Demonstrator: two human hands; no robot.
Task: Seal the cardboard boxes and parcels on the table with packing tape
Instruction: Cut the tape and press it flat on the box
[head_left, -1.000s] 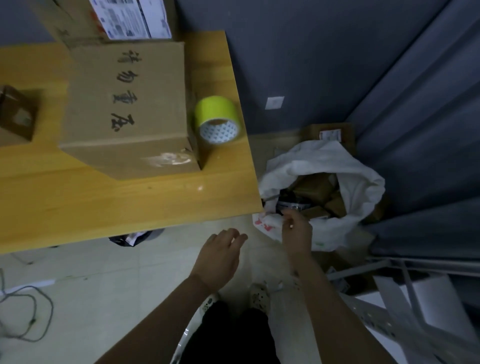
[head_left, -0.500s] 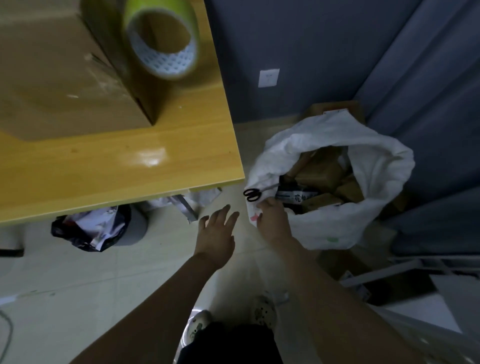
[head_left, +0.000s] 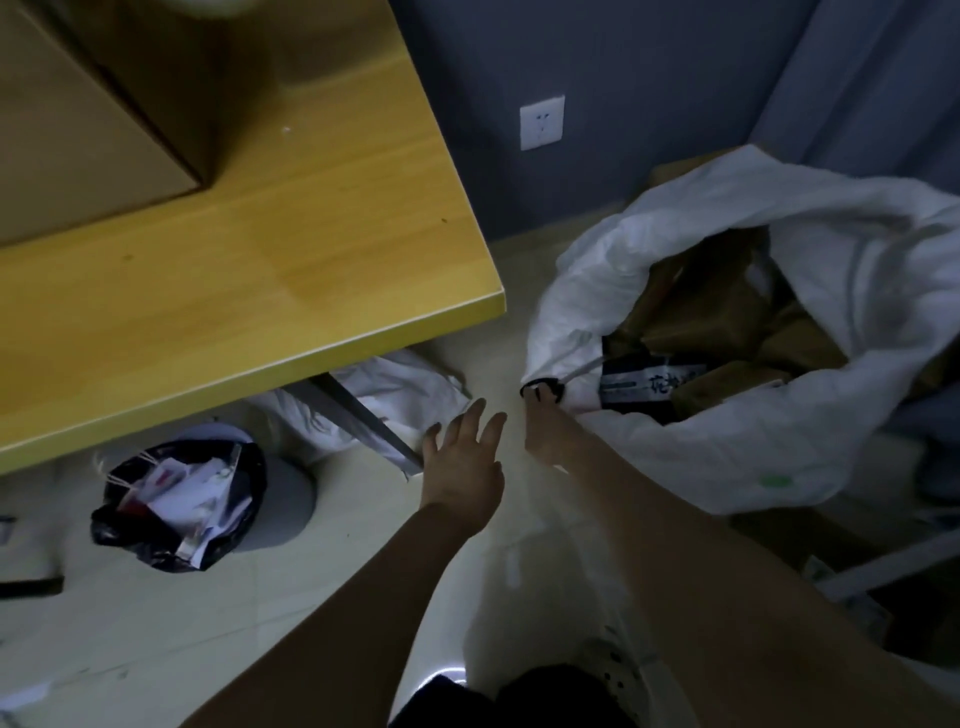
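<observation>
The wooden table (head_left: 311, 249) fills the upper left of your view, and its near right corner juts out over the pale floor. The cardboard box (head_left: 78, 130) stands on it toward the far left, well back from that corner, with its top cut off by the picture edge.

To the right of the table's corner, on the floor, a big white sack (head_left: 727, 467) sits with its mouth open. Brown parcels (head_left: 727, 312) are piled inside it, and a dark one with a white printed label (head_left: 649, 382) lies nearest the rim on your side.

Under the table's near edge stands a bin (head_left: 182, 504) lined with a black bag and stuffed with paper scraps. A crumpled white bag (head_left: 405, 389) lies just behind the slanted metal table leg (head_left: 363, 415). A white wall socket (head_left: 542, 122) sits on the grey wall beyond the table's right edge.

Your left hand (head_left: 462, 467) hovers over the floor just below the corner, palm down, with its fingers spread and holding nothing. Your right hand (head_left: 548, 436) is at the sack's near rim. Its fingers are closed on the black handles of a pair of scissors (head_left: 543, 388), whose blade points into the sack.
</observation>
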